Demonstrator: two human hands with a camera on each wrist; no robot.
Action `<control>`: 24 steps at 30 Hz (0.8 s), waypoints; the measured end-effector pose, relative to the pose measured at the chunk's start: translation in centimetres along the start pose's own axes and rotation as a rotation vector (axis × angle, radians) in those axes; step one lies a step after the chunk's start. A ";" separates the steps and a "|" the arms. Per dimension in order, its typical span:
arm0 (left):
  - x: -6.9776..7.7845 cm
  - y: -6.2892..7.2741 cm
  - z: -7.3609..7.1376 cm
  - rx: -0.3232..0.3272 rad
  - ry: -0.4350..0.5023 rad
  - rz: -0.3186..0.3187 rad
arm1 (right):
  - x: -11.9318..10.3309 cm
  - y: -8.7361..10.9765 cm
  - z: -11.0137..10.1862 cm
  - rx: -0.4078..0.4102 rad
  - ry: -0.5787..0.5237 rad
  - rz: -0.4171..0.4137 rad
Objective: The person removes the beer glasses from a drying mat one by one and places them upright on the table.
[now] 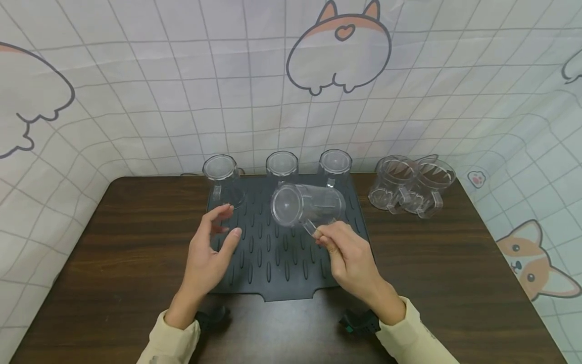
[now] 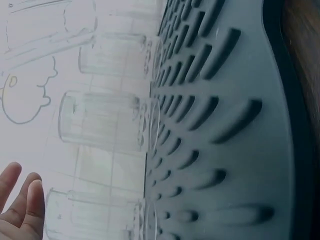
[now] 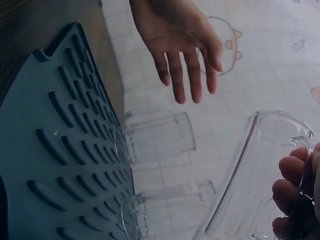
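My right hand [image 1: 352, 258] grips a clear mug [image 1: 320, 202] by its handle, holding it sideways above the dark drying mat [image 1: 286, 285]. In the right wrist view, fingers [image 3: 286, 195] curl round the handle of that tilted mug. My left hand [image 1: 206, 260] is held over the mat's left part, fingers apart and loosely bent, with nothing in it. Along the mat's back edge stand three clear mugs, bases up: a left one [image 1: 221, 169], a middle one [image 1: 282, 164] and a right one [image 1: 335, 163].
Two more clear mugs, one [image 1: 393, 174] beside another [image 1: 434, 177], stand upright on the brown wooden table [image 1: 432, 263] to the mat's right. A white gridded cloth [image 1: 218, 101] with cartoon dogs hangs close behind the table.
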State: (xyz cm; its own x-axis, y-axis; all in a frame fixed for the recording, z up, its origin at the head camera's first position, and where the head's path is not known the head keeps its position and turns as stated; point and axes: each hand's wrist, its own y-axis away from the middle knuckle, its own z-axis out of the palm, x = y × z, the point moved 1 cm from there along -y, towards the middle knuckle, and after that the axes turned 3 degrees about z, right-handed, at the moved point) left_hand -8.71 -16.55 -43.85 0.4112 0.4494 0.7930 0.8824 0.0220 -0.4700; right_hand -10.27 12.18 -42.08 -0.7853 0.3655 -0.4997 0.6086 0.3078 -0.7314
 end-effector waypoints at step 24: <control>0.7 1.5 2.4 -0.074 0.300 -0.137 | -1.2 1.8 -0.4 0.031 0.129 -0.111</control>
State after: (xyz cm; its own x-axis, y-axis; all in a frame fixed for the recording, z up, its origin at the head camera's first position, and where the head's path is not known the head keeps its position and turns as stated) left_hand -7.65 -14.06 -44.93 0.3270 0.1633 0.9308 0.9438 -0.0056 -0.3305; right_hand -8.22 12.66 -42.64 -0.8250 0.4411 -0.3532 0.5140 0.3260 -0.7934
